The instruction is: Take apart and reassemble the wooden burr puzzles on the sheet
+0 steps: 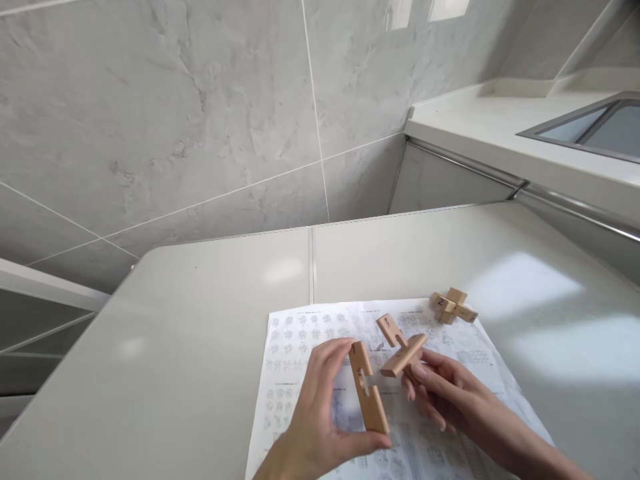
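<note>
My left hand grips a notched wooden puzzle bar between thumb and fingers, holding it roughly upright above a printed instruction sheet. My right hand holds two crossed wooden bars by the fingertips, right beside the left bar. Whether the crossed pieces touch the left bar is unclear. A small cluster of joined wooden pieces lies on the sheet's far right corner, away from both hands.
The sheet lies on a pale grey table with a seam down the middle. A tiled wall stands behind. A white counter with a sunken metal sink is at the upper right.
</note>
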{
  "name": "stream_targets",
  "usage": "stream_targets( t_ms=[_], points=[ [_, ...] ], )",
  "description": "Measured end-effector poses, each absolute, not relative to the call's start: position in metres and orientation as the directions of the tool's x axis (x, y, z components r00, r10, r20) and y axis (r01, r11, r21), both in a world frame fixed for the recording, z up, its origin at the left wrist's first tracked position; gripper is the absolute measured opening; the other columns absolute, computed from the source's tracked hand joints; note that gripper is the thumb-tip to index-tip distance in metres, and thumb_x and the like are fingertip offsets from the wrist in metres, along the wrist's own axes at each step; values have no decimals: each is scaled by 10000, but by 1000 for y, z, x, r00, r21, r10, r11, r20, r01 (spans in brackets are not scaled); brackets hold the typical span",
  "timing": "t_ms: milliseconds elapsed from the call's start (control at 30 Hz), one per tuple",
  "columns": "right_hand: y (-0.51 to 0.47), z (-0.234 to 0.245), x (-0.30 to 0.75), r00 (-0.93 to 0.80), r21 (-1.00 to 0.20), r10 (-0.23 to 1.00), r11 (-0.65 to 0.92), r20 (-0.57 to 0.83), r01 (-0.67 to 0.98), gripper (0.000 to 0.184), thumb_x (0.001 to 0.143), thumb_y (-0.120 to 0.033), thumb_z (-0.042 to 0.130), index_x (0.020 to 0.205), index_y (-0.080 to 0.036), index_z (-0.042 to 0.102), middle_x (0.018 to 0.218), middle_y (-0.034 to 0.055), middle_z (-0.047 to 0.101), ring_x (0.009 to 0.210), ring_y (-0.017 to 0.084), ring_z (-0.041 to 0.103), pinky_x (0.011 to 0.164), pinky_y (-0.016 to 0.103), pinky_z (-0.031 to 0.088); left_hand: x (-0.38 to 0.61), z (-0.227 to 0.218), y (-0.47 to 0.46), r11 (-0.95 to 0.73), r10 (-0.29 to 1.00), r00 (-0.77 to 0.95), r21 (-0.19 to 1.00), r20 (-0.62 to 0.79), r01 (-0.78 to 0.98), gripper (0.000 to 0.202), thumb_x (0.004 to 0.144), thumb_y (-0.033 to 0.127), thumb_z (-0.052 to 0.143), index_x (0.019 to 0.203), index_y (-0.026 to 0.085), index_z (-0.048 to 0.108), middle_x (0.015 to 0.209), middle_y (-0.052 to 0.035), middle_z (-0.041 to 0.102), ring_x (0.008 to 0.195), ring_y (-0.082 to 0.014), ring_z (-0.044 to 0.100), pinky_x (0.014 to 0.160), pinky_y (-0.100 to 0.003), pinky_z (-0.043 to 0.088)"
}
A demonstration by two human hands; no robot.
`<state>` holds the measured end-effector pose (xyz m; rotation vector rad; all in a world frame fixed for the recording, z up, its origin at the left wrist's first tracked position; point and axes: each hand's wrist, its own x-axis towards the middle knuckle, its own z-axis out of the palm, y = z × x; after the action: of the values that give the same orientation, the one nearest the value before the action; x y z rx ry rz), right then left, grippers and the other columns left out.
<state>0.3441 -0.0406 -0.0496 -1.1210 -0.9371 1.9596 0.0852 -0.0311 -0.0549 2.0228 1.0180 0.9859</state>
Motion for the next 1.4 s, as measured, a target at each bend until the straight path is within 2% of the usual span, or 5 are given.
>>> stream_targets(
  t_ms=[133,300,667,1000,1400],
  points=[
    [-46,-51,339,-484,-709,749,-632,-453,-313,467,1033,-611,719,908,-162,707,748,-27,594,499,47,392,464,167,347,85,-54,-34,-654,743,466,667,481,355,1106,891,788,721,1751,299,225,1509,-193,538,1439,-386,566,1188,-558,534],
    [-51,-58,336,-561,-622,710,-680,-425,-389,418,1049,-554,723,940,-151,700,807,1,660,487,38,473,438,142,364,87,-52,-41,-717,689,499,592,525,368,1165,882,699,816,1763,261,190,1467,-209,580,1402,-384,614,1166,-548,557],
    [-50,-64,339,-647,-598,626,-738,-436,-311,445,1012,-586,748,922,-166,632,709,-13,677,429,41,487,404,127,371,90,-53,-41,-790,601,574,520,556,325,1209,857,606,894,1759,277,158,1368,-155,754,1328,-344,729,1118,-506,630],
    [-48,-60,344,-673,-564,570,-782,-472,-266,468,958,-608,785,913,-169,628,604,-29,656,358,42,457,342,127,322,82,-36,-40,-894,437,709,351,553,277,1000,992,252,800,1757,156,163,1370,-137,795,1450,-279,653,1199,-456,590],
    [-49,-63,352,-848,-549,383,-825,-368,-134,400,979,-526,754,903,-140,685,512,-32,669,256,47,408,257,131,310,89,-38,-40,-906,409,726,340,553,251,948,991,240,814,1726,126,226,1357,-152,803,1389,-280,702,1186,-421,601]
  ],
)
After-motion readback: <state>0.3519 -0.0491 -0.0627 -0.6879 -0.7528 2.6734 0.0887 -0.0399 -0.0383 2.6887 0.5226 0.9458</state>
